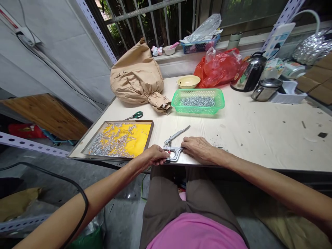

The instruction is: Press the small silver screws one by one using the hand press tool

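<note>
Hand pliers (177,153) with silver metal handles, a coil spring and a small red part in the jaws lie at the table's front edge. Their upper handle points up and right, spread from the lower one. My left hand (156,155) is closed in a pinch at the jaws; whatever is between its fingertips is too small to make out. On the other side, my right hand (197,148) lies on the table with fingers curled over the lower handle, which it mostly hides. A tray (151,133) left of my left hand holds many small silver metal pieces on a yellow sheet.
Behind the pliers stands a green plastic basket (220,106) of small metal pieces. Scissors (137,115), a brown paper sack (137,77), a cream bowl (188,82), a red plastic bag (216,69) and a kettle (250,72) are farther back. A black cable (77,186) hangs over my left arm.
</note>
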`<action>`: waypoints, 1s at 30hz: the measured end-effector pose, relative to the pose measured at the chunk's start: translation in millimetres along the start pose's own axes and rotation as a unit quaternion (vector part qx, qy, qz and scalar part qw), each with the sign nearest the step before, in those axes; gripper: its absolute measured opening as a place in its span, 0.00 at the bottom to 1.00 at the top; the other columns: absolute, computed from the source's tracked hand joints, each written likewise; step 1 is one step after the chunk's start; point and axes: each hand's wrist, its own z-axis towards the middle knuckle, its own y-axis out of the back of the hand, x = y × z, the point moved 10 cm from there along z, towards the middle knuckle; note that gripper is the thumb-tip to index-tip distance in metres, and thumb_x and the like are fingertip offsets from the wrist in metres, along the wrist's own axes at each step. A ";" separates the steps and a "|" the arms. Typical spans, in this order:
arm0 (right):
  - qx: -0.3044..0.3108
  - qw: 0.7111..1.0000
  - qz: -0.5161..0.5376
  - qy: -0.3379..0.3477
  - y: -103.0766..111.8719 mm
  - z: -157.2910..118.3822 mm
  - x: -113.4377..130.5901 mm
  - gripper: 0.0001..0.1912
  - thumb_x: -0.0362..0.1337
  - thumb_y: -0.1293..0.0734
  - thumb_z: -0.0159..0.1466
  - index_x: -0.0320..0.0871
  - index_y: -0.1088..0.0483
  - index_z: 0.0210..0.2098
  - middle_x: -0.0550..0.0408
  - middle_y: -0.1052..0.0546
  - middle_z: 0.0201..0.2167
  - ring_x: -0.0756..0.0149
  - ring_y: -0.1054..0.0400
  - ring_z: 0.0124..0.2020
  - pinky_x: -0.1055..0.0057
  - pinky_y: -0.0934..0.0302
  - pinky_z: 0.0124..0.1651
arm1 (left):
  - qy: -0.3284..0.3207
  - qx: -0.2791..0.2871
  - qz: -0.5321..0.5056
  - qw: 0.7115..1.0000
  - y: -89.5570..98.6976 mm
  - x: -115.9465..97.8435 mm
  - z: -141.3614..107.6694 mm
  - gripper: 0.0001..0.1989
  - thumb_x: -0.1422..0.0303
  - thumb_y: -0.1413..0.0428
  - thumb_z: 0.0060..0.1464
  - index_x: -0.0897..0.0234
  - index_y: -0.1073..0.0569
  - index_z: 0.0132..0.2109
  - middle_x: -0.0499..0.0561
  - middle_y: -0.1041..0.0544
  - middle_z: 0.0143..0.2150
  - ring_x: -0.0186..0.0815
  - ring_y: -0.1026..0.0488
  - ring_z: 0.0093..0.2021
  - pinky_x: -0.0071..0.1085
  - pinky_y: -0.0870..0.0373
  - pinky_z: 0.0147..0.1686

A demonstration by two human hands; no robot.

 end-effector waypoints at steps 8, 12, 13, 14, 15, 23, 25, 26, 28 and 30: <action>0.041 0.998 -0.040 -0.018 3.9 31.1 -32.9 0.53 0.64 0.33 0.49 0.34 0.45 0.62 0.34 0.38 0.56 0.42 0.49 0.58 0.48 0.54 0.57 | 0.001 0.010 0.002 1.000 -0.8 -0.2 -0.6 0.15 0.62 0.36 0.41 0.68 0.31 0.24 0.42 0.32 0.16 0.24 0.39 0.16 0.23 0.48 0.17; 0.024 0.999 -0.039 -0.008 7.0 35.5 -35.2 0.48 0.65 0.34 0.50 0.34 0.39 0.56 0.39 0.32 0.47 0.49 0.40 0.49 0.54 0.48 0.52 | 0.002 0.009 0.001 1.000 0.1 2.6 4.2 0.13 0.63 0.38 0.44 0.67 0.31 0.24 0.42 0.32 0.16 0.24 0.39 0.15 0.23 0.47 0.17; 0.021 0.999 -0.039 -0.009 7.3 34.6 -35.3 0.46 0.65 0.34 0.49 0.35 0.37 0.55 0.40 0.31 0.46 0.49 0.40 0.47 0.56 0.47 0.50 | 0.002 0.008 0.001 1.000 0.3 3.4 5.1 0.13 0.63 0.38 0.45 0.67 0.31 0.24 0.42 0.32 0.16 0.24 0.39 0.15 0.23 0.47 0.17; 0.020 0.999 -0.039 -0.010 7.2 33.2 -35.1 0.44 0.64 0.33 0.49 0.35 0.35 0.52 0.41 0.31 0.45 0.50 0.40 0.47 0.58 0.46 0.48 | 0.002 0.008 -0.001 1.000 0.2 4.3 5.6 0.14 0.63 0.38 0.45 0.67 0.32 0.23 0.42 0.33 0.16 0.24 0.39 0.15 0.23 0.47 0.17; 0.022 0.999 -0.038 -0.011 6.6 31.7 -34.6 0.42 0.64 0.33 0.50 0.36 0.33 0.50 0.41 0.31 0.45 0.51 0.40 0.46 0.60 0.45 0.46 | 0.003 0.009 -0.002 1.000 -0.1 5.3 5.7 0.15 0.62 0.37 0.44 0.67 0.32 0.23 0.42 0.33 0.16 0.24 0.39 0.15 0.23 0.47 0.17; 0.020 0.998 -0.035 -0.042 3.2 25.4 -35.7 0.28 0.56 0.31 0.54 0.39 0.30 0.43 0.46 0.31 0.41 0.55 0.39 0.43 0.66 0.46 0.39 | -0.053 -0.051 0.012 0.997 6.8 -0.7 -5.8 0.15 0.59 0.44 0.53 0.67 0.30 0.27 0.45 0.30 0.21 0.28 0.35 0.20 0.27 0.35 0.23; 0.007 0.999 -0.036 -0.033 4.9 23.5 -32.5 0.26 0.55 0.31 0.55 0.39 0.30 0.42 0.46 0.30 0.40 0.56 0.39 0.42 0.66 0.46 0.39 | -0.138 -0.150 0.102 0.974 17.0 -20.3 -17.6 0.15 0.59 0.47 0.55 0.67 0.27 0.31 0.49 0.27 0.26 0.33 0.30 0.27 0.30 0.32 0.30; -0.001 0.999 -0.038 -0.024 5.7 21.2 -28.8 0.26 0.54 0.32 0.56 0.39 0.30 0.41 0.46 0.30 0.40 0.56 0.38 0.42 0.66 0.46 0.39 | -0.194 -0.203 0.157 0.947 17.6 -33.8 -28.4 0.13 0.60 0.47 0.55 0.67 0.27 0.34 0.52 0.25 0.30 0.36 0.28 0.33 0.32 0.31 0.35; -0.021 0.999 -0.044 0.002 5.7 13.7 -19.0 0.24 0.54 0.33 0.57 0.38 0.30 0.41 0.46 0.30 0.38 0.57 0.38 0.40 0.66 0.46 0.39 | -0.306 -0.274 0.260 0.874 2.6 -60.4 -53.0 0.13 0.64 0.43 0.51 0.66 0.27 0.42 0.57 0.25 0.43 0.42 0.30 0.47 0.36 0.33 0.47; -0.052 0.996 -0.059 0.028 3.5 6.3 -13.4 0.21 0.51 0.34 0.59 0.38 0.31 0.40 0.46 0.30 0.36 0.57 0.37 0.38 0.65 0.45 0.39 | -0.382 -0.257 0.348 0.817 -28.3 -78.4 -62.0 0.23 0.65 0.39 0.47 0.67 0.32 0.51 0.60 0.30 0.53 0.45 0.36 0.56 0.40 0.36 0.52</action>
